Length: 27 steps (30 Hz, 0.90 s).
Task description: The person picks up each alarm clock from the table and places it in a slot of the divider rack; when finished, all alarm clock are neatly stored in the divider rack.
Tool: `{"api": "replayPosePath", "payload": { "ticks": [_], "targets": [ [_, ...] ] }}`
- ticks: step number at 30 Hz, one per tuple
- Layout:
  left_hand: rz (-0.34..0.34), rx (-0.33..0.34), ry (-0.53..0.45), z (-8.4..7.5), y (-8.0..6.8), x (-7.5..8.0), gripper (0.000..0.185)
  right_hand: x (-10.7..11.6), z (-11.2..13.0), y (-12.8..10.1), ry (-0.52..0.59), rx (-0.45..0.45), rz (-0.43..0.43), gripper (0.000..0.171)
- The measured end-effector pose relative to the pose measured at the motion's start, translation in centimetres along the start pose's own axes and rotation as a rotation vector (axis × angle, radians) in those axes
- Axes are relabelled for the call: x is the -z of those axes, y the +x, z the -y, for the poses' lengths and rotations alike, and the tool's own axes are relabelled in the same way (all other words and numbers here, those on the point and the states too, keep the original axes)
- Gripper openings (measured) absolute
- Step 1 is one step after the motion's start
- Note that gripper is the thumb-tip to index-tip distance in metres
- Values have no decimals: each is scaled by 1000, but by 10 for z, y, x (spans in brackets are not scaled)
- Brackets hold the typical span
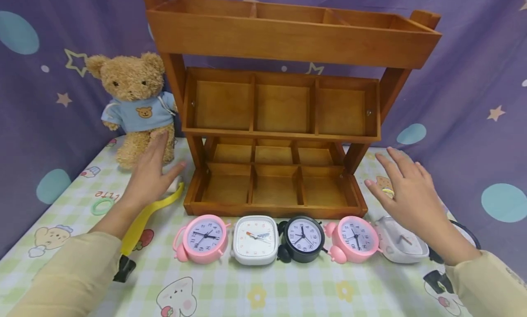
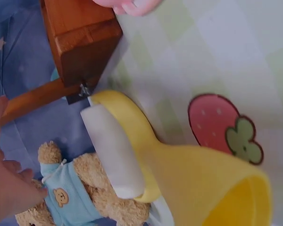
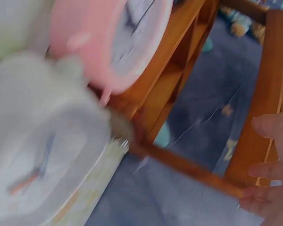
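My left hand (image 1: 150, 179) hovers at the left with fingers extended and thumb spread, holding nothing. In the head view it overlaps the legs of a teddy bear (image 1: 137, 111) in a blue shirt. Under that wrist is a curved yellow object with a white part (image 2: 115, 146). My right hand (image 1: 411, 196), also empty with fingers spread, is raised over a white clock (image 1: 405, 246). Left of that clock stand a pink alarm clock (image 1: 355, 239), a black alarm clock (image 1: 303, 239), a white square clock (image 1: 255, 240) and another pink alarm clock (image 1: 206, 239).
Behind the clocks rises a wooden three-tier shelf (image 1: 292, 38) with divided compartments. A dark-rimmed round thing (image 1: 467, 232) is partly hidden by the right forearm. A light green ring (image 1: 102, 206) shows on the checked tablecloth (image 1: 222, 294) at the left. Purple curtains (image 1: 473, 56) hang around the table.
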<state>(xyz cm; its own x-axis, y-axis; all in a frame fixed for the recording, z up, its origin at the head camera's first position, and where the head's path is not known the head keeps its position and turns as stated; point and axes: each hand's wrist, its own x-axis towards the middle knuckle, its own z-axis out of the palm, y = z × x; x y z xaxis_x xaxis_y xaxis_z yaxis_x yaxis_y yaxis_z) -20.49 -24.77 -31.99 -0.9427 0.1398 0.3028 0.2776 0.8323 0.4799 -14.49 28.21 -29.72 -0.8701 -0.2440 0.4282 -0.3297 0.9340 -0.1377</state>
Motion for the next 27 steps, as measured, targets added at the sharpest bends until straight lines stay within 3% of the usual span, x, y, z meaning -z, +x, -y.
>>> {"api": "replayPosePath", "payload": {
  "ticks": [5,13,18,27],
  "targets": [
    [15,33,-96,-10,4,-2,86,-3,31,-1,113,129,-137,66],
    [94,93,-270,-16,8,-9,87,-11,81,4,326,253,-177,64],
    [148,106,-343,-15,10,-16,90,-20,111,9,477,255,-99,63],
    [185,96,-356,-15,10,-26,85,-40,160,14,674,165,181,63]
  ]
}}
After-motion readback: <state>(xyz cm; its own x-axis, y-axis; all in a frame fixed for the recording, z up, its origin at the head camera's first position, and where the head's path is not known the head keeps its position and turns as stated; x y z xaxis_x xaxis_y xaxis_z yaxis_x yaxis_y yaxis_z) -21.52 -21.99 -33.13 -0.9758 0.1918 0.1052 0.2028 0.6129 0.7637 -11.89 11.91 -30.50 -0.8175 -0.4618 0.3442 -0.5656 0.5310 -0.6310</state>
